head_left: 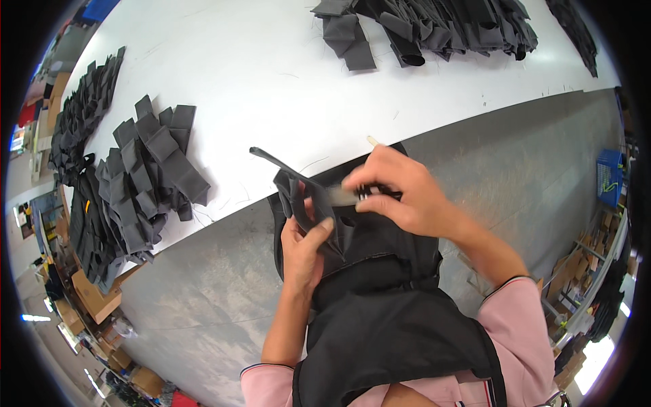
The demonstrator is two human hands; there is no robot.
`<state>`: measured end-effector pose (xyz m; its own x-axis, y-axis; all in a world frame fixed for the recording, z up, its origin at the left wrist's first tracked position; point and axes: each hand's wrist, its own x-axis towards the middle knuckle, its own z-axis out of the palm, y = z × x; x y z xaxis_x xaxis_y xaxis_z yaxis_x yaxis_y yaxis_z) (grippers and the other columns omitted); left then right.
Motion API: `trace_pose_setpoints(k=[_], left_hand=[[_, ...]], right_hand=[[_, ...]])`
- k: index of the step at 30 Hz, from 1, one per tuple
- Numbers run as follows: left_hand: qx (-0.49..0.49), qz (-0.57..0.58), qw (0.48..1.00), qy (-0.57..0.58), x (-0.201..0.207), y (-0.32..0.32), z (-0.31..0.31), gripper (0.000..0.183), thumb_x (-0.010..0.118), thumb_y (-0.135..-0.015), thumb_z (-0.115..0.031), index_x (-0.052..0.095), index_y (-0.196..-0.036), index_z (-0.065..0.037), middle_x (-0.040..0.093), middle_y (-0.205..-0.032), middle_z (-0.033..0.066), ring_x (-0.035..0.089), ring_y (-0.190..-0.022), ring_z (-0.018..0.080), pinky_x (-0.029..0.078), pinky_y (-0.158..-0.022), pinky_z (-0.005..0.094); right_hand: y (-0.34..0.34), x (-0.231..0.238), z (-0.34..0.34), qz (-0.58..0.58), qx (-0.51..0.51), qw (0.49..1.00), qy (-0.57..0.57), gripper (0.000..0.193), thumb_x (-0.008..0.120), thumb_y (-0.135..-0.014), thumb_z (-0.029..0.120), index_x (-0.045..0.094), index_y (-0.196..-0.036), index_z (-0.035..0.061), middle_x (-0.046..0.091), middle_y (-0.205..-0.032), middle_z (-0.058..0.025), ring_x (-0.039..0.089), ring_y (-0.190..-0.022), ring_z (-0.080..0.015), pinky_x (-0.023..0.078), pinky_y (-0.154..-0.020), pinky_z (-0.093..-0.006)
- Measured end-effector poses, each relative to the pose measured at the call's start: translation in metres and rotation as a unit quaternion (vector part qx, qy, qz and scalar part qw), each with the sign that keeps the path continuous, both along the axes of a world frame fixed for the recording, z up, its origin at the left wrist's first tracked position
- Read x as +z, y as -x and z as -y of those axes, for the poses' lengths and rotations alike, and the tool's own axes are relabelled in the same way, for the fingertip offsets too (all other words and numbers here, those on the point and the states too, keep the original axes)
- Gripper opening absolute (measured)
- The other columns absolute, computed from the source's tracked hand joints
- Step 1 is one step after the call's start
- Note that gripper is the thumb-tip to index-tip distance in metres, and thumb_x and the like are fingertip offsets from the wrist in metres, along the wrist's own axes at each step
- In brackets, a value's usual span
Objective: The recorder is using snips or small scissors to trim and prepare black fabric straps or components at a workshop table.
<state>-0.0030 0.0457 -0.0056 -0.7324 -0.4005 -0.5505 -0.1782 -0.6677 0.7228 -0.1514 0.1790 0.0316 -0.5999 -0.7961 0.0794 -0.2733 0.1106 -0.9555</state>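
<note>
A worker in a pink shirt and black apron (400,332) handles a dark grey fabric pouch (290,195) at the near edge of a white tabletop (237,88). The left hand (304,249) has its grip clamped on the pouch's near side, fingers showing inside its mouth; the right hand's (407,193) grip is closed around a small black tool (381,192), blurred, just right of the pouch. Loose threads dot the white surface. Folded grey strips (157,159) lie heaped at left, beside black straps (85,224); another dark pile (454,30) spreads along the far side. Beyond the grey floor (210,285), cardboard boxes (95,297) line the left, and a blue basket (609,178) stands above cluttered shelving (576,268) at right.
</note>
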Motion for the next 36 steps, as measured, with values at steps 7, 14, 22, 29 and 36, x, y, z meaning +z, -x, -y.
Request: trace_pose_setpoints(k=[7,14,22,29,36], left_hand=[[0.04,-0.105,0.993,-0.043,-0.011,0.011,0.006,0.04,0.056,-0.093,-0.02,0.045,-0.126,0.001,0.051,-0.127,0.0142,0.052,-0.116,0.0254,0.045,-0.097,0.0401],[0.112,-0.193,0.955,-0.195,-0.008,0.016,0.02,0.048,0.039,-0.099,-0.031,0.036,-0.133,0.003,0.043,-0.135,0.0181,0.04,-0.128,0.0334,0.038,-0.106,0.0487],[0.125,-0.243,0.92,-0.28,-0.009,0.009,0.024,0.048,0.036,-0.1,-0.031,0.035,-0.135,0.002,0.041,-0.139,0.0162,0.035,-0.132,0.032,0.033,-0.109,0.0484],[0.14,-0.256,0.898,-0.329,-0.009,0.007,0.025,0.048,0.034,-0.101,-0.031,0.035,-0.136,0.002,0.041,-0.139,0.0166,0.037,-0.131,0.03,0.036,-0.108,0.048],[0.145,-0.245,0.898,-0.335,-0.008,0.008,0.023,0.047,0.034,-0.101,-0.03,0.035,-0.135,0.002,0.041,-0.138,0.017,0.04,-0.129,0.03,0.037,-0.107,0.0482]], right_hand=[[-0.066,-0.04,0.032,0.184,-0.104,0.977,0.032,0.021,0.062,-0.082,-0.002,0.053,-0.101,-0.0002,0.062,-0.091,-0.0054,0.059,-0.082,-0.0072,0.047,-0.074,-0.0221],[-0.079,-0.03,0.011,0.034,-0.117,0.992,-0.045,0.026,0.067,-0.077,0.002,0.057,-0.1,0.005,0.058,-0.083,-0.0059,0.06,-0.07,-0.0176,0.048,-0.066,-0.027],[-0.079,-0.026,0.004,-0.196,-0.082,0.976,-0.05,0.032,0.075,-0.063,0.002,0.063,-0.092,0.0059,0.054,-0.077,-0.0069,0.054,-0.063,-0.023,0.043,-0.055,-0.0316],[-0.077,-0.031,0.005,-0.244,-0.078,0.967,-0.008,0.031,0.074,-0.064,0.009,0.061,-0.093,0.0087,0.049,-0.074,-0.0024,0.052,-0.057,-0.0173,0.037,-0.052,-0.0295],[-0.079,-0.028,0.007,-0.268,-0.072,0.961,-0.011,0.032,0.075,-0.062,0.004,0.064,-0.092,0.0056,0.056,-0.073,-0.0041,0.055,-0.06,-0.0212,0.041,-0.053,-0.0296]])
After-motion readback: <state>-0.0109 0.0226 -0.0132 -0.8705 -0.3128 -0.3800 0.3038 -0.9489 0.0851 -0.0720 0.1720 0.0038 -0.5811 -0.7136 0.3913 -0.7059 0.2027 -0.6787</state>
